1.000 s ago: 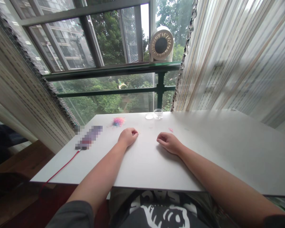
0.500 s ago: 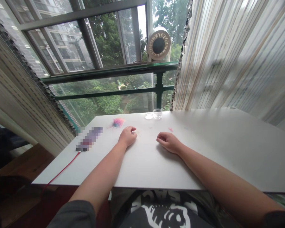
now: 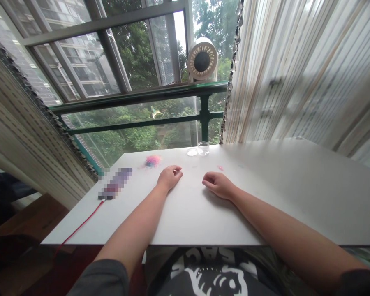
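Both my forearms rest on a white table [image 3: 265, 197]. My left hand [image 3: 169, 177] lies palm down with its fingers stretched forward, and I see nothing in it. A small heap of pink and blue bits [image 3: 152, 161] sits just beyond it to the left. My right hand [image 3: 218, 185] rests on its side with the fingers curled in loosely, and nothing shows in them. A tiny pink piece [image 3: 220, 167] lies on the table just past that hand. At the far edge stand a small clear jar [image 3: 203, 148] and its lid [image 3: 192, 152].
A blurred dark flat object [image 3: 115, 183] lies at the left of the table, with a red cable [image 3: 80, 224] running off the near edge. A round white fan [image 3: 202, 61] stands on the green window rail. Striped curtains hang left and right.
My left hand has uncurled from a fist to stretched fingers and slid slightly right. My right hand has stayed in place. The view has shifted a little.
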`<state>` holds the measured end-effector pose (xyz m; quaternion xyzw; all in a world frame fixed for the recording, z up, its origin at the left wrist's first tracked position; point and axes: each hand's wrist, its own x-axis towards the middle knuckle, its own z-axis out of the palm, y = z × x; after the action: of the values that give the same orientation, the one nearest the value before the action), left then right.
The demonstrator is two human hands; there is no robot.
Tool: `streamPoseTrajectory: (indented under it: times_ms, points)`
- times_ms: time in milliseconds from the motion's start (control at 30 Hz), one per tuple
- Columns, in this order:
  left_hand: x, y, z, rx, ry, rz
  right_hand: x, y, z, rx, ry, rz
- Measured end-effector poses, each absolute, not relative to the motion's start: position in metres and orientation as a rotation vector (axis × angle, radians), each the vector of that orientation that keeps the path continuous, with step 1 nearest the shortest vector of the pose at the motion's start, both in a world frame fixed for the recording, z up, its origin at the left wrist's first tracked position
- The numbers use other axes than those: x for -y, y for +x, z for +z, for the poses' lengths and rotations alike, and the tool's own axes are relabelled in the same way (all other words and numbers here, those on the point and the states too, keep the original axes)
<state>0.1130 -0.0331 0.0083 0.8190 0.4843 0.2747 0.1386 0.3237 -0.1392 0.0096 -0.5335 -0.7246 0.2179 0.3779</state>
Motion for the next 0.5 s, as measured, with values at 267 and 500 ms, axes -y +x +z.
streamPoseTrajectory:
  times_ms: [267, 500]
  points:
    - [0.037, 0.112, 0.011, -1.384, 2.315, 0.792, 0.139, 0.323, 0.011, 1.873, -1.384, 0.54]
    - [0.034, 0.098, 0.015, -1.361, 2.244, 0.826, 0.138, 0.324, 0.009, 1.866, -1.361, 0.554]
